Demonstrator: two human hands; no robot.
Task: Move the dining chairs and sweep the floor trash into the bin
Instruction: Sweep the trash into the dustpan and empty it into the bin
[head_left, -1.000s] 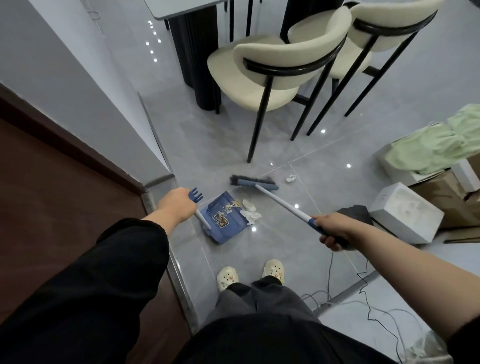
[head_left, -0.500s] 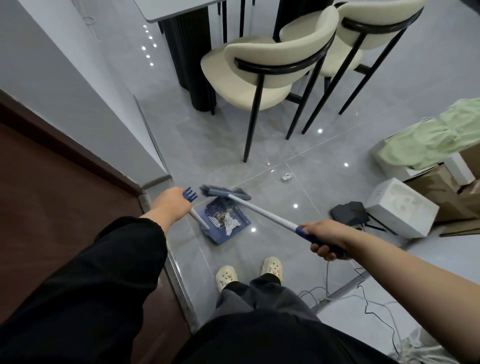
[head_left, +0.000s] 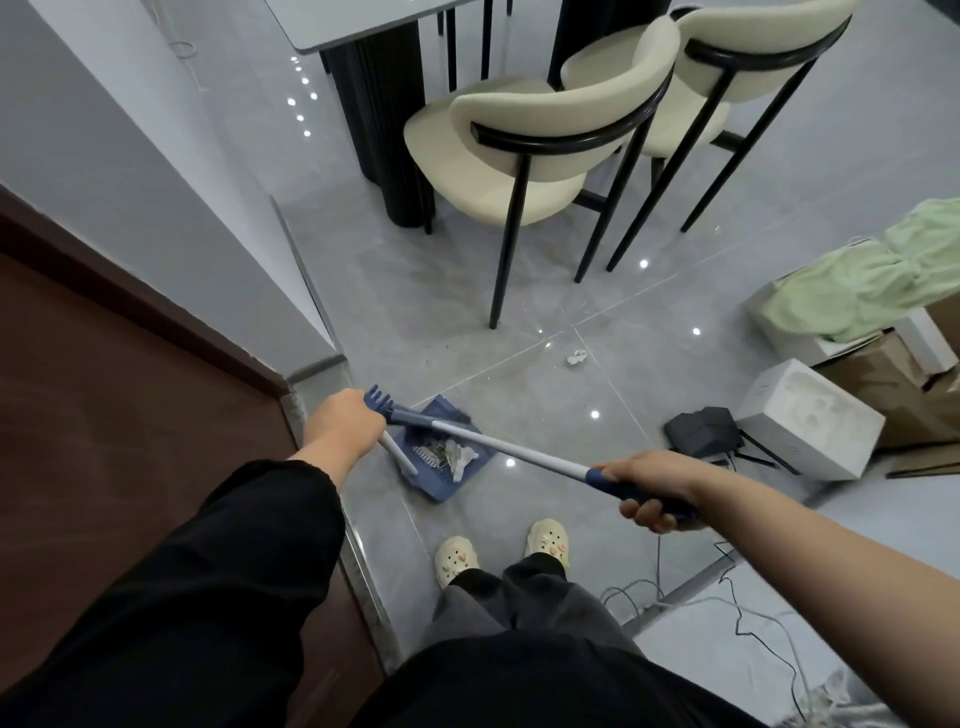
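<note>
A blue dustpan (head_left: 470, 470) sits on the grey tile floor in front of my feet, with crumpled white paper and dark bits (head_left: 458, 456) inside it. My left hand (head_left: 343, 423) grips the top of the dustpan's handle, at its blue comb. My right hand (head_left: 652, 491) grips the blue end of the broom's white pole (head_left: 511, 449). The broom head (head_left: 415, 415) lies over the pan's far edge, close to my left hand. One small crumpled paper (head_left: 576, 357) lies on the floor beyond the pan. Two cream dining chairs (head_left: 524, 156) (head_left: 727, 62) stand further back.
A dark fluted table base (head_left: 387, 119) stands behind the chairs. White and brown boxes (head_left: 808, 421) with a green cloth (head_left: 878, 280) crowd the right side, with a black device (head_left: 701, 431) and loose cables (head_left: 727, 587) on the floor. A grey wall and brown door (head_left: 104, 389) lie to the left.
The broom swept left and toward me, pushing the white paper pieces into the dustpan. Its head now lies over the pan by my left hand. One scrap stays on the floor.
</note>
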